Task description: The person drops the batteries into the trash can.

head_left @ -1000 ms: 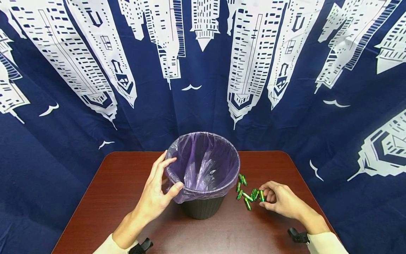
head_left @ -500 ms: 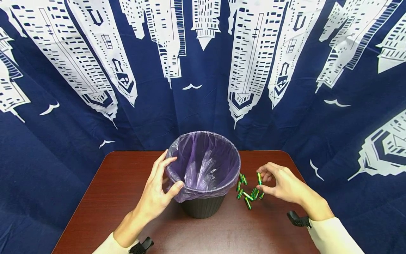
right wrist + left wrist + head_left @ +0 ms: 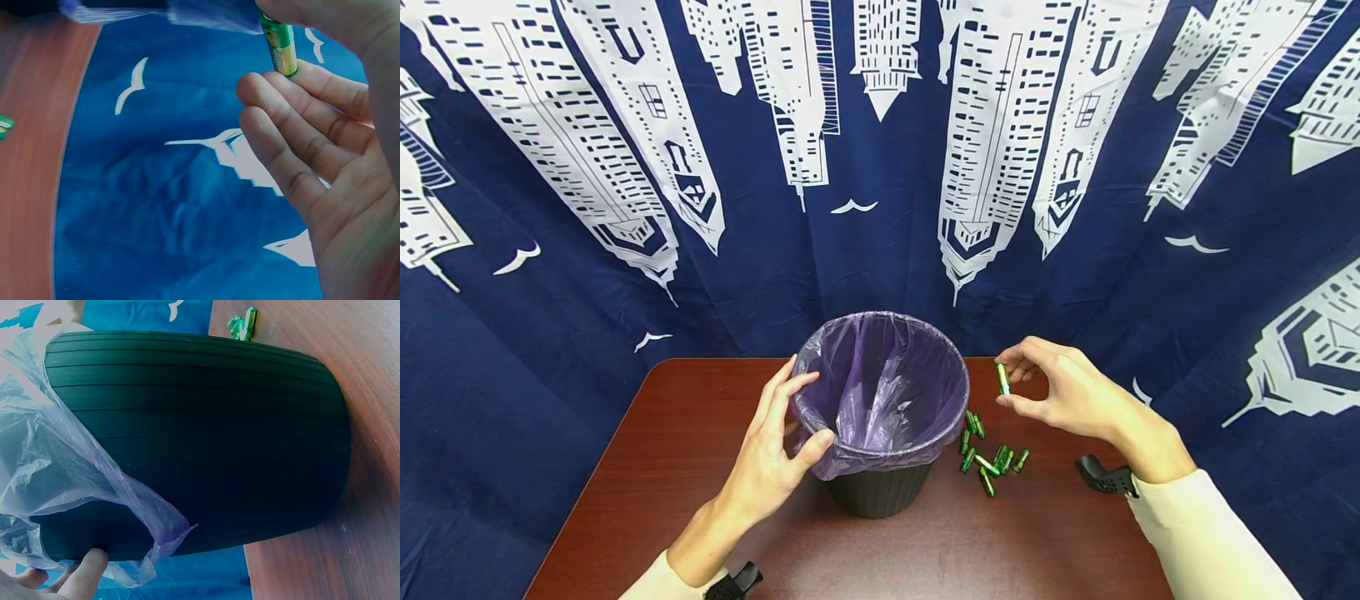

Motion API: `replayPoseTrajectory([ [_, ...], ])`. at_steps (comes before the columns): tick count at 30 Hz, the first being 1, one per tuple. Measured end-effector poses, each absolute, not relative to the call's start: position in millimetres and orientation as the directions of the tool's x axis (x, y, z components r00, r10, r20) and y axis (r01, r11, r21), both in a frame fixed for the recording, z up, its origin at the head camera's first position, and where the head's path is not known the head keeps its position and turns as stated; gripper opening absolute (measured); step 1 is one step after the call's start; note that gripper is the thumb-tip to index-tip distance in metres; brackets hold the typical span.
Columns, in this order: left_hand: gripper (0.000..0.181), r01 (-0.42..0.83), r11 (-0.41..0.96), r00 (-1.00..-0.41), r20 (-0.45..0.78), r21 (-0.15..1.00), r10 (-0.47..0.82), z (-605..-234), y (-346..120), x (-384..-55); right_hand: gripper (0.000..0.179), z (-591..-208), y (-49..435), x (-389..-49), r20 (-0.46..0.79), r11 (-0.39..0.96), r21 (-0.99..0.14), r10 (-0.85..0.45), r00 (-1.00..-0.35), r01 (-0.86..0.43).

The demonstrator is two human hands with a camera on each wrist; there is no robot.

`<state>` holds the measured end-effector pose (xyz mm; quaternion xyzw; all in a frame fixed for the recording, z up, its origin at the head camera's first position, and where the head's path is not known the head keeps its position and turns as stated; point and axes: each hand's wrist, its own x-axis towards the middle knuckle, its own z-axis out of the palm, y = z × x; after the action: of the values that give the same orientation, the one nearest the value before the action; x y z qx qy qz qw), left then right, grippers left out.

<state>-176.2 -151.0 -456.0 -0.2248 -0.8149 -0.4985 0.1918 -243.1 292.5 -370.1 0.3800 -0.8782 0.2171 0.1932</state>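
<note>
My right hand [image 3: 1067, 392] is raised off the table to the right of the bin. It pinches a green and gold battery [image 3: 1003, 378] endwise between thumb and fingers. The right wrist view shows that battery [image 3: 280, 49] at the top, with the other fingers loosely bent below. A dark ribbed trash bin [image 3: 880, 493] stands upright, lined with a translucent purple bag [image 3: 880, 400] folded over the rim. My left hand [image 3: 771, 450] holds the bin's left rim, thumb at the front and fingertips over the edge. The left wrist view shows the bin's side [image 3: 219, 437] and the hanging bag edge [image 3: 144, 500].
Several green batteries [image 3: 987, 464] lie scattered on the brown table [image 3: 700, 450], right beside the bin. Behind the table hangs a dark blue cloth [image 3: 880, 258] printed with white buildings and birds.
My right hand has picked a battery from the scattered ones and lifted it up and slightly left, toward the bin's rim height. My left hand and the bin have stayed put.
</note>
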Motion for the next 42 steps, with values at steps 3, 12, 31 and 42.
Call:
replayPoseTrajectory([
  [3,0.078,0.560,0.399,-0.824,0.539,0.726,0.175,-456,-151,-176,0.049,-356,286,-249,0.504,0.602,-0.222,-0.602,-0.619,-0.767],
  [12,0.079,0.555,0.402,-0.827,0.534,0.728,0.175,-458,-153,-176,0.045,-325,265,-266,0.470,0.577,-0.207,-0.649,-0.598,-0.790],
  [31,0.078,0.553,0.412,-0.828,0.535,0.724,0.171,-454,-152,-176,0.044,-287,208,-292,0.373,0.537,-0.283,-0.702,-0.607,-0.795],
  [42,0.078,0.545,0.410,-0.834,0.523,0.731,0.175,-457,-153,-176,0.044,-287,168,-303,0.271,0.496,-0.330,-0.766,-0.583,-0.804],
])
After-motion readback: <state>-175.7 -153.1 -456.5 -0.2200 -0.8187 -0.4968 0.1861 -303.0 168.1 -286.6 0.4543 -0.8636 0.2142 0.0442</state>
